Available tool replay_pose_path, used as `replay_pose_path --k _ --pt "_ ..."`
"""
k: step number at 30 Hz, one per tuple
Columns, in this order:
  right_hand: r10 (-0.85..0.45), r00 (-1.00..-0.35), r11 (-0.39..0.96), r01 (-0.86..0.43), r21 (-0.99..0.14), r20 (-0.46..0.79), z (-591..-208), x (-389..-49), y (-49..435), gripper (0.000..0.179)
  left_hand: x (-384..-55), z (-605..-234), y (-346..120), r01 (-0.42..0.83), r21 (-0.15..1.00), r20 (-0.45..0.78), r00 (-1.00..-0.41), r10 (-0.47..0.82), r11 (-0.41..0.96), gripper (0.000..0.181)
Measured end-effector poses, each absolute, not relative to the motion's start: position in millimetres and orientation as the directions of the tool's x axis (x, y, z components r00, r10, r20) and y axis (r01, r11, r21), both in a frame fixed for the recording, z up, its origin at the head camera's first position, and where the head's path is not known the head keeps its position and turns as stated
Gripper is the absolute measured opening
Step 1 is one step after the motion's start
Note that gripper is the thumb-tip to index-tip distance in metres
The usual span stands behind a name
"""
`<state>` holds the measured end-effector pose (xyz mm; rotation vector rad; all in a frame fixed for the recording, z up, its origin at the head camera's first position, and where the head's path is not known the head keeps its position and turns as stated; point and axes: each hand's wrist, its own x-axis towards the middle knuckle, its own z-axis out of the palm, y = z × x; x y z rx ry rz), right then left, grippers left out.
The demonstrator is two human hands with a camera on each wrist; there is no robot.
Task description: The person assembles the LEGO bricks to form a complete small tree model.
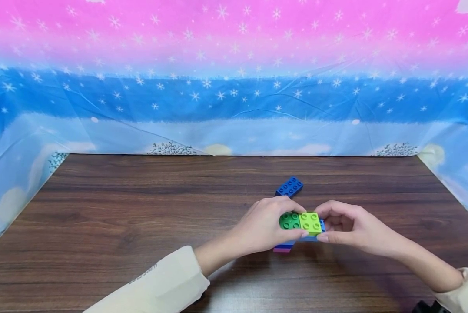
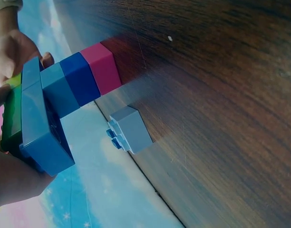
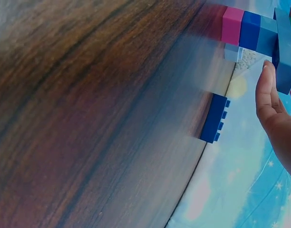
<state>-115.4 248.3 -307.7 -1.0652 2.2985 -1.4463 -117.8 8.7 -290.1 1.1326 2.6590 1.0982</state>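
Note:
A stack of toy building bricks stands on the table, with a pink brick (image 2: 101, 69) at the bottom. Above it come a dark blue brick (image 2: 80, 78), a lighter blue brick (image 2: 60, 90) and an overhanging layer of blue bricks (image 2: 45, 126). On top sit a green brick (image 1: 290, 221) and a lime brick (image 1: 310, 223), side by side. My left hand (image 1: 270, 224) grips the green brick, thumb in front and fingers behind. My right hand (image 1: 353, 228) pinches the right end of the blue layer beside the lime brick; its exact contact is partly hidden.
A loose dark blue brick (image 1: 290, 187) lies behind the stack, studs up. Another loose brick, greyish light blue (image 2: 131, 129), shows in both wrist views, but not in the head view. The wooden table (image 1: 120, 217) ends at a snowflake-patterned cloth (image 1: 218, 95) at the back.

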Motion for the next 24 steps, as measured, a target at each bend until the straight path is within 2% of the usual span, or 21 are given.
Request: replay_pose_path --k 24 --pt "-0.694 -0.69 0.237 -0.488 -0.84 0.205 -306.2 -116.5 247.6 0.032 -118.5 -290.0 9.4 0.62 0.613 0.208 -0.725 0.657 0.49 0.035"
